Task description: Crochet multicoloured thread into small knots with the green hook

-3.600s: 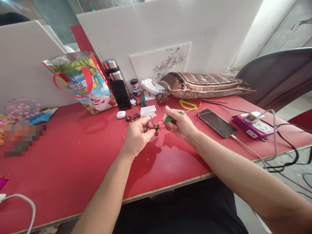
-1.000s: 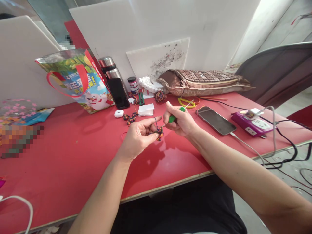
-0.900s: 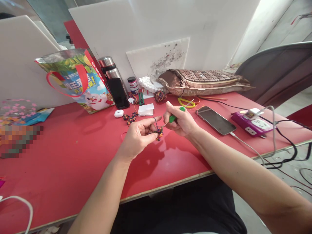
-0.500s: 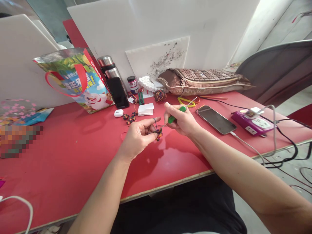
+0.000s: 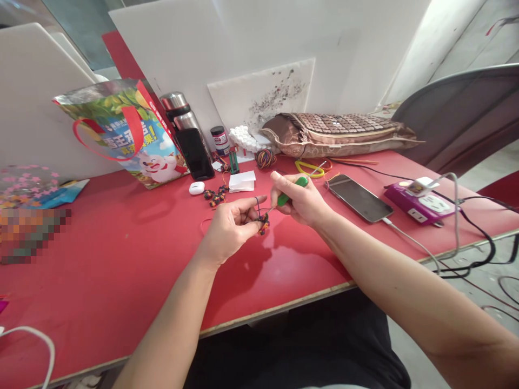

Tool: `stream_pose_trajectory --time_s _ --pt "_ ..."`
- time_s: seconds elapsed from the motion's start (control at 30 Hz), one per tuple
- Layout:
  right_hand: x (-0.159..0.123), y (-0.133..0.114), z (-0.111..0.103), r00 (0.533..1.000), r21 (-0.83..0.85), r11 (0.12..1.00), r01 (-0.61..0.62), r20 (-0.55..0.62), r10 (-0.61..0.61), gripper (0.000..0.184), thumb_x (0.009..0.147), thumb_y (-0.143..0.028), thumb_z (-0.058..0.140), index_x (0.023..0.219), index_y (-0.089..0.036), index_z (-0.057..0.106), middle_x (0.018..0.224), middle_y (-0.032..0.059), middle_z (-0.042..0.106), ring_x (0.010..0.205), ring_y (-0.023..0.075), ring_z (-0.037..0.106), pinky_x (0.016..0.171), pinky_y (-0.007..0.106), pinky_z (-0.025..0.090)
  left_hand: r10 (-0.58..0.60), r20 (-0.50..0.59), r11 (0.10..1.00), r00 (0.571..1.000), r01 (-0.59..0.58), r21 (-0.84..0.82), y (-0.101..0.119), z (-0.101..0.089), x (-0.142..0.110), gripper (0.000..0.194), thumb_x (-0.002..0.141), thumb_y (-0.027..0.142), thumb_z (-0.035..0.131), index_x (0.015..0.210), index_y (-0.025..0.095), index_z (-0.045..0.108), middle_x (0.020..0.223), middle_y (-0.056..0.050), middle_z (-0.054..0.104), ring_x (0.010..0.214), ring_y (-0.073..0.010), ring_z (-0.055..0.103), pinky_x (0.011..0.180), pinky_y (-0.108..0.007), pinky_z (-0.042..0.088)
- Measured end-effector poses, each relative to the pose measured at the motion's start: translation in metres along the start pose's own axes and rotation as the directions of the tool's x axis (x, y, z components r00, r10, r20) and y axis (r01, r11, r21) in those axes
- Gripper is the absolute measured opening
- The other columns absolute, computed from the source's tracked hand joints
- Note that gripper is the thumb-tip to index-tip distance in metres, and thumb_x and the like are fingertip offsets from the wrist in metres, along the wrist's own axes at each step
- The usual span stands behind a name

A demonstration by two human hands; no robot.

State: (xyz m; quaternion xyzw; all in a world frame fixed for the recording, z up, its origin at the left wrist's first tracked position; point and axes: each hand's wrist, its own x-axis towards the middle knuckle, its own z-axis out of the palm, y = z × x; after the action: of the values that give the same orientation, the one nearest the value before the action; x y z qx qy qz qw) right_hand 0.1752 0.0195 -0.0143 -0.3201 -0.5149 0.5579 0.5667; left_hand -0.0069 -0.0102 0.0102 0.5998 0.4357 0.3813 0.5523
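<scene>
"What are you holding?"

"My left hand point(image 5: 231, 229) pinches a small multicoloured yarn piece point(image 5: 264, 223) above the red table point(image 5: 162, 259); my right hand point(image 5: 300, 200) grips a green-handled tool point(image 5: 292, 192), its thin tip at the yarn."

"What's around you?"

"Just beyond, folded white paper point(image 5: 242, 181), then a yarn ball point(image 5: 266, 158). On my right, a phone point(image 5: 359, 198) with its cable in, near a purple power strip point(image 5: 421, 204)."

"And blocking the back?"

"A shopping bag point(image 5: 158, 148), a flask point(image 5: 187, 120) and a brown bundle point(image 5: 344, 135)."

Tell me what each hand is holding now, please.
Left hand: closed on dark multicoloured yarn piece.
Right hand: closed on green-handled hook.
</scene>
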Motion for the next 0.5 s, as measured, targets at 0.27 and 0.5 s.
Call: stream_pose_trajectory --time_s 0.27,0.5 --pt "-0.001 0.002 -0.003 0.998 -0.074 0.995 0.060 0.026 -0.058 0.063 0.086 -0.068 0.074 0.052 -0.015 0.070 0.037 -0.0049 0.038 0.034 0.0054 0.029 0.038 0.024 0.017 0.014 -0.006 0.999 1.000 -0.014 0.049 -0.006 -0.001 0.002 0.055 0.067 0.014 0.077 0.121 0.012 0.081 0.073 0.003 0.058 0.065 -0.0114 0.054 0.063 -0.028 0.043" --pt "-0.002 -0.003 -0.003 0.992 -0.152 0.981 0.117 0.063 -0.109 0.064 0.087 -0.070 0.071 0.053 -0.016 0.068 0.038 -0.0043 0.043 0.035 0.0066 0.034 0.040 0.026 0.023 0.030 0.002 0.996 1.000 -0.030 0.089 -0.011 -0.002 0.004 0.059 0.068 0.017 0.075 0.126 0.008 0.077 0.075 0.003 0.058 0.067 -0.0123 0.058 0.067 -0.029 0.046"
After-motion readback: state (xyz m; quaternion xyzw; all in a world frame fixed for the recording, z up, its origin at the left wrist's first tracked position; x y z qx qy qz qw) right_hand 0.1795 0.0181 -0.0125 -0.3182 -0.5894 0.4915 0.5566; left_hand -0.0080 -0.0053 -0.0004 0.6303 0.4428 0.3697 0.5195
